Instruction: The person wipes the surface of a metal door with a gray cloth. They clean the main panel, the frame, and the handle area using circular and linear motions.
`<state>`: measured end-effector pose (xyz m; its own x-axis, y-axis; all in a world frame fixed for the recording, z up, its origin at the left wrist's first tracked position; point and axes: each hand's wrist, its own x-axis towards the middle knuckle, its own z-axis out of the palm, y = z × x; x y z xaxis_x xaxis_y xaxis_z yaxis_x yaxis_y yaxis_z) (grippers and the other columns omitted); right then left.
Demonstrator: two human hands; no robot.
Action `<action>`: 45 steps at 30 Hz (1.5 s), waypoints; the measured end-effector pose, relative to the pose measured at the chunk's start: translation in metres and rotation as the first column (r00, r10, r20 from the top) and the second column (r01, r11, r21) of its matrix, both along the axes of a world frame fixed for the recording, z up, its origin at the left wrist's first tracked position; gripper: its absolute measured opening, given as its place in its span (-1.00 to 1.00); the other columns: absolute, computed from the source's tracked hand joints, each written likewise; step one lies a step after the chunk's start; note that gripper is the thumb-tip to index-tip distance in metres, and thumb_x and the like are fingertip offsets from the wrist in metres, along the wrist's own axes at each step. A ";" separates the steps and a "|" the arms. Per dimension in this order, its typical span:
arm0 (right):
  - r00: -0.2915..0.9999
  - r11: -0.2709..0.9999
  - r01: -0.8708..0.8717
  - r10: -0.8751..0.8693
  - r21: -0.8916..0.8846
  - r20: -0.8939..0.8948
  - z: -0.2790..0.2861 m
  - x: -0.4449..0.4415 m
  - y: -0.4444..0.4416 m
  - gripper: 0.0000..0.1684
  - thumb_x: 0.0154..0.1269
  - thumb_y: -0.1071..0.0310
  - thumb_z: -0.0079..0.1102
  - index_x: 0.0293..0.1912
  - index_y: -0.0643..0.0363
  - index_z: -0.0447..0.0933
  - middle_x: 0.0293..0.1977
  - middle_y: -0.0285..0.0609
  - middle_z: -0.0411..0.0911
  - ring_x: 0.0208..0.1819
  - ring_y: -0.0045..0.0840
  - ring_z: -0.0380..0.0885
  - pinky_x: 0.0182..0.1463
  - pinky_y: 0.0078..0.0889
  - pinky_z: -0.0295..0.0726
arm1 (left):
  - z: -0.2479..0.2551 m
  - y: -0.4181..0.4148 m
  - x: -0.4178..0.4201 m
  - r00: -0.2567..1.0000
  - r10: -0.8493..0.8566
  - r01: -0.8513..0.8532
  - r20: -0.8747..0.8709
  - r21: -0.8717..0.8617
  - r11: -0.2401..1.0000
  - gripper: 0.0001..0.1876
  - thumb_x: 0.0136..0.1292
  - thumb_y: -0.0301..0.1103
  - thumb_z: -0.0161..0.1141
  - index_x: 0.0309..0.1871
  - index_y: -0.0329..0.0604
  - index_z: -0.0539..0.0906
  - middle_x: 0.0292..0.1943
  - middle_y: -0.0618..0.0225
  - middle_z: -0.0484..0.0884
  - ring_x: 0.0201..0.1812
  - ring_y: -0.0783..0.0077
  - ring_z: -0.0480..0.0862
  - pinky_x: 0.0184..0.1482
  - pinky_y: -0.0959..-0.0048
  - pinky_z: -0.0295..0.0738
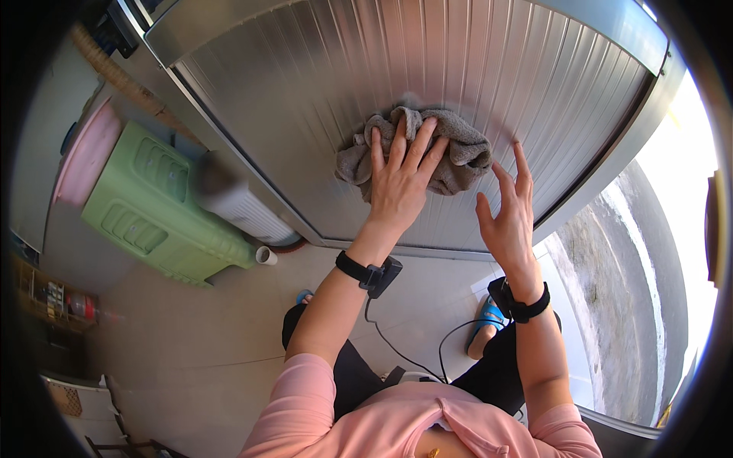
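Observation:
My left hand (pixel 404 166) lies spread on a crumpled grey-brown cloth (pixel 467 140), pressing it flat against a ribbed metal panel (pixel 257 103). The panel is silvery, with vertical grooves and a metal frame around it. Right of the cloth, my right hand (pixel 509 206) has its fingers apart and holds nothing. Its fingertips are at or close to the panel; I cannot tell whether they touch. Both wrists carry black straps with small boxes and cables.
At left stand a green plastic stool (pixel 172 212), a pink basin (pixel 89 154) and a white ribbed cylindrical container (pixel 252 209). A small white cup (pixel 265 256) is on the tiled floor (pixel 229 332). Outside ground (pixel 607 275) shows beyond the panel's right edge.

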<state>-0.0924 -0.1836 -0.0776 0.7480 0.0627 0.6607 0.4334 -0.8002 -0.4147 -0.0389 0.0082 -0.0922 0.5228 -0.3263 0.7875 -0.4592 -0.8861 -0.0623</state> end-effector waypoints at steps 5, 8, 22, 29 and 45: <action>0.989 0.999 -0.018 0.011 0.043 0.147 0.006 0.003 0.006 -0.44 0.19 0.62 0.20 0.22 0.18 0.49 0.53 0.03 0.06 0.50 -0.04 0.17 0.39 -0.10 0.41 | 0.028 0.023 0.003 0.993 0.114 -0.109 0.044 -0.101 0.989 -0.28 0.00 -0.62 0.28 0.33 0.02 0.53 0.52 0.33 0.21 0.40 -0.03 0.31 0.50 -0.25 0.05; 0.986 0.998 -0.049 0.042 0.041 0.159 0.004 0.007 0.011 -0.45 0.18 0.64 0.18 0.19 0.16 0.50 0.52 0.02 0.08 0.50 -0.04 0.17 0.37 -0.09 0.44 | 0.050 0.047 0.006 0.976 0.204 -0.190 0.078 -0.159 0.969 -0.30 0.01 -0.54 0.33 0.34 0.00 0.51 0.53 0.28 0.20 0.40 -0.07 0.31 0.49 -0.27 0.06; 0.956 0.990 -0.115 0.086 0.086 0.281 0.010 0.029 0.035 -0.48 0.14 0.69 0.12 0.11 0.13 0.55 0.49 0.02 0.17 0.54 0.01 0.11 0.39 0.02 0.41 | 0.084 0.145 0.024 0.924 0.351 -0.248 0.148 -0.467 0.849 -0.30 0.04 -0.61 0.29 0.34 -0.32 0.38 0.49 -0.11 0.14 0.42 -0.29 0.25 0.43 -0.04 0.20; 0.964 0.996 -0.065 0.047 0.061 0.262 0.010 0.029 0.031 -0.51 0.16 0.69 0.12 0.09 0.13 0.57 0.49 0.04 0.18 0.54 0.01 0.12 0.39 0.01 0.41 | 0.104 0.113 0.020 0.943 0.300 -0.225 0.146 -0.388 0.894 -0.25 -0.05 -0.63 0.29 0.34 -0.18 0.44 0.50 -0.04 0.14 0.34 -0.30 0.30 0.42 -0.26 0.12; 0.960 0.993 -0.104 0.089 0.045 0.264 0.008 0.031 0.038 -0.62 0.11 0.73 0.13 -0.06 0.24 0.53 0.47 0.10 0.19 0.52 0.05 0.16 0.30 -0.04 0.49 | 0.017 0.030 0.025 0.970 -0.144 0.139 0.194 0.040 0.990 -0.49 0.23 -0.39 0.18 0.30 0.12 0.59 0.51 0.54 0.31 0.48 0.20 0.29 0.51 -0.21 0.00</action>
<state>-0.0615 -0.1452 -0.0696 0.5411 0.0818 0.8370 0.6069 -0.7269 -0.3213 -0.0137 0.0384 -0.0752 0.3065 -0.4076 0.8602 -0.5563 -0.8100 -0.1856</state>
